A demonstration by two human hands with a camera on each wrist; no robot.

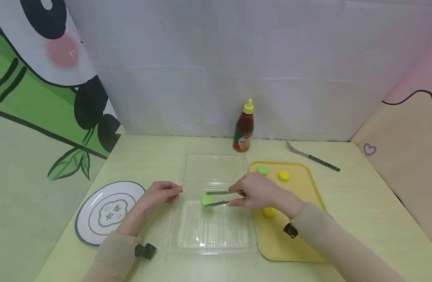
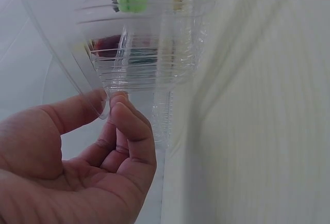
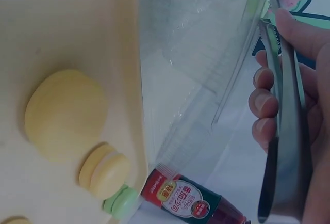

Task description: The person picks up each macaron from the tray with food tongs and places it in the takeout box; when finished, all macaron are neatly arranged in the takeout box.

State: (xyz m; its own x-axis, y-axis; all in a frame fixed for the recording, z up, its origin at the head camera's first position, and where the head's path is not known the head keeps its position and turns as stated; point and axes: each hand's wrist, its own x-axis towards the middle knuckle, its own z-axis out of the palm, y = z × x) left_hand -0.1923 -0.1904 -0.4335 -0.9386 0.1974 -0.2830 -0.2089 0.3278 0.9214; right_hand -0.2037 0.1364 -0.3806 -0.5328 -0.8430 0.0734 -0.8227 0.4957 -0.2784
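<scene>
My right hand (image 1: pixel 258 191) holds metal tongs (image 3: pixel 290 146), whose toothed tips grip a green macaron (image 1: pixel 206 200). The macaron is over the upper left part of a clear plastic clamshell box (image 1: pixel 216 247), whose lid (image 1: pixel 214 168) lies opened out toward the back. At the box's left side, my left hand (image 1: pixel 162 193) pinches the clear rim between thumb and fingers, as the left wrist view shows. To the right, a yellow tray (image 1: pixel 290 250) bears another green macaron (image 1: pixel 262 170) and yellow macarons (image 1: pixel 284 175), partly hidden by my right arm.
A ketchup bottle (image 1: pixel 243 131) with a yellow cap stands behind the box near the back cloth. A fork (image 1: pixel 314 158) with a dark green handle lies at the back right. On the left, a white plate (image 1: pixel 92 221) with a dark rim sits partly under my left forearm.
</scene>
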